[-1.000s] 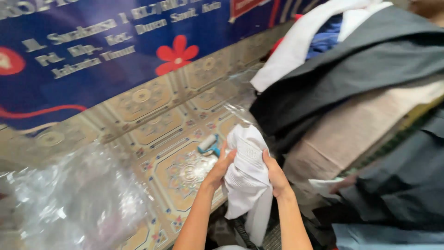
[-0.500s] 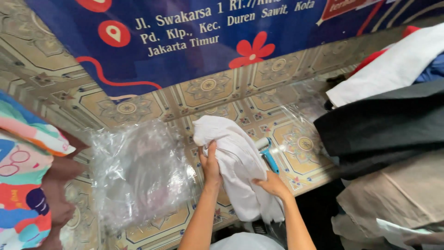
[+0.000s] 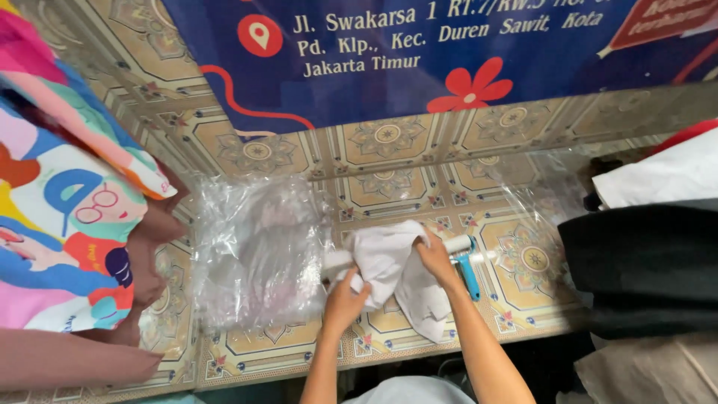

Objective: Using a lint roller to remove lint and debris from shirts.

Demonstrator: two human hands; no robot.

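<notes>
Head view, inspection exchange.

Inspector: Your white cloth [image 3: 393, 273] lies bunched on the patterned tile floor [image 3: 389, 138], at centre frame. Your left hand [image 3: 345, 303] has its fingers closed into the hem at 7 o'clock of the bundle; your right hand [image 3: 436, 258] pinches a fold at 2 o'clock.

Operator: How will it handle?

Inspector: By its look, light and limp, no stiffness; it will sag and slide between holds. Take it at edges or corners, not mid-panel.

Operator: Anything close by?

Inspector: A crumpled clear plastic bag [image 3: 258, 251] just beside it at 9 o'clock. A blue-handled lint roller [image 3: 467, 263] touches it at 3 o'clock. Dark folded garments [image 3: 643, 265] lie further out, also at 3 o'clock.
</notes>
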